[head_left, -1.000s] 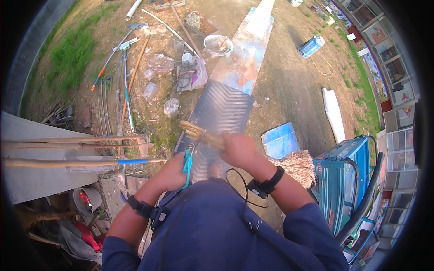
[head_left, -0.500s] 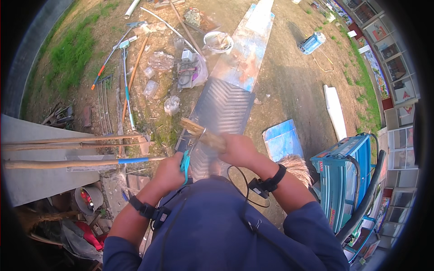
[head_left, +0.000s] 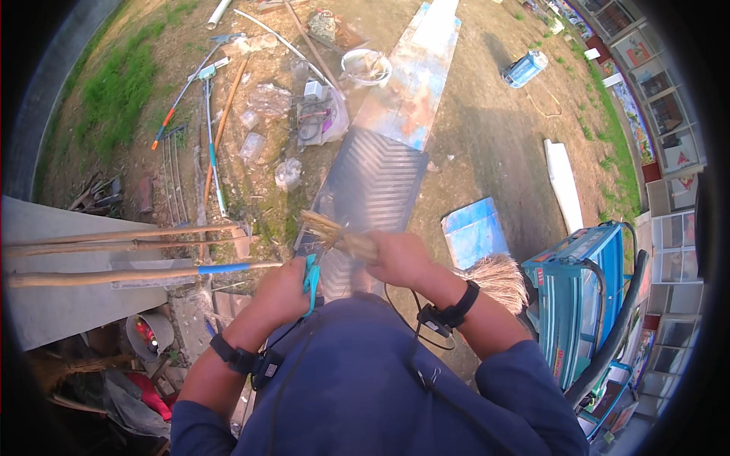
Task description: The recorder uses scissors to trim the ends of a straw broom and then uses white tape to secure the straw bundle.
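My left hand is closed around the teal handles of a pair of scissors. The blades point up beside a straw bundle; whether they touch it I cannot tell. My right hand grips this bundle, which looks like the handle of a straw broom. Its frayed, cut-looking end points to the upper left, near the scissors. Fanned-out bristles show past my right forearm, in line with the handle. Hand and forearm hide the part between.
Below my hands lies a dark ribbed mat, leading to a stained board. Long wooden handles jut in from the left. A blue cart stands at the right, near a blue panel. A white bucket sits farther off.
The scissor blades, which lay across the straw bundle, are now lower and beside it. The bundle's free end has dropped slightly. Both hands keep their hold.
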`<state>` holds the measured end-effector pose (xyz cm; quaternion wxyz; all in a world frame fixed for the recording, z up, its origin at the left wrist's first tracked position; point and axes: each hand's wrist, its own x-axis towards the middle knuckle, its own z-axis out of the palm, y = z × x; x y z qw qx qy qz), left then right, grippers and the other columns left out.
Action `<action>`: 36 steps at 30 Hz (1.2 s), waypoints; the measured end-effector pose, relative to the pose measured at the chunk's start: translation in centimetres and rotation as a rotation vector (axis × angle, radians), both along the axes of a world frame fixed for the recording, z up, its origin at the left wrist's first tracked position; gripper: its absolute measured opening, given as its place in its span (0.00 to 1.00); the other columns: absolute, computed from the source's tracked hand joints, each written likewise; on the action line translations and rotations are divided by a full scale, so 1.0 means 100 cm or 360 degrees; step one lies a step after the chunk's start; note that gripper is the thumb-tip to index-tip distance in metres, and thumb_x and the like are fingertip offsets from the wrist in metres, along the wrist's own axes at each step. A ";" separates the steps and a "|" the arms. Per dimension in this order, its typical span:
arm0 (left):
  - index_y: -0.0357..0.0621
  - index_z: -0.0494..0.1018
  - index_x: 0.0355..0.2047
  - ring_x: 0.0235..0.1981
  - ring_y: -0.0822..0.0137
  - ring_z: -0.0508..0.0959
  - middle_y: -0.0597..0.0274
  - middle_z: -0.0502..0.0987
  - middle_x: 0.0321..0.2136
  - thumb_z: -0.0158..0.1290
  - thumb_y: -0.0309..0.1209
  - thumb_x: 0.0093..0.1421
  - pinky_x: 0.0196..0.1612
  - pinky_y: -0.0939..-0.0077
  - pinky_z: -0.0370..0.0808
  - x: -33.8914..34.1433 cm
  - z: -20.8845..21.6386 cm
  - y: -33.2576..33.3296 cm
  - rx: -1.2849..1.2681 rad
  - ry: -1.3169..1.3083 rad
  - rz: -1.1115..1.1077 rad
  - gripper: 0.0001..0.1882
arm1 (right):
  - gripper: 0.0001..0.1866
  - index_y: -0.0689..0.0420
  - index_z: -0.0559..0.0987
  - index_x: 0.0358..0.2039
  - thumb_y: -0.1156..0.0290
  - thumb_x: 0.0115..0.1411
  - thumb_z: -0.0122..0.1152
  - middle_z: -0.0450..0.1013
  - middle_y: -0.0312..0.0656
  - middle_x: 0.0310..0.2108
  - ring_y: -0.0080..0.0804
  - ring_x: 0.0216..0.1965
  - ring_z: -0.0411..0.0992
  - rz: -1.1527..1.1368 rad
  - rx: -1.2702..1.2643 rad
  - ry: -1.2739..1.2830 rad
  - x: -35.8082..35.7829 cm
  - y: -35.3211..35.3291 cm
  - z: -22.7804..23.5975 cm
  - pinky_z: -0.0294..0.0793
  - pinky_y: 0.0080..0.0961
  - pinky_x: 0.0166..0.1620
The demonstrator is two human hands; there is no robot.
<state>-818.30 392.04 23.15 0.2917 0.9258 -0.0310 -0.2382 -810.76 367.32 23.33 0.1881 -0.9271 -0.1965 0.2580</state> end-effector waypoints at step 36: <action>0.38 0.69 0.49 0.38 0.53 0.81 0.47 0.79 0.39 0.65 0.30 0.57 0.41 0.61 0.77 0.031 0.016 -0.031 -0.0339 -0.0930 0.0193 0.23 | 0.22 0.56 0.80 0.44 0.62 0.48 0.63 0.79 0.54 0.37 0.53 0.40 0.78 0.0126 -0.0077 0.0158 0.011 0.007 -0.003 0.77 0.45 0.44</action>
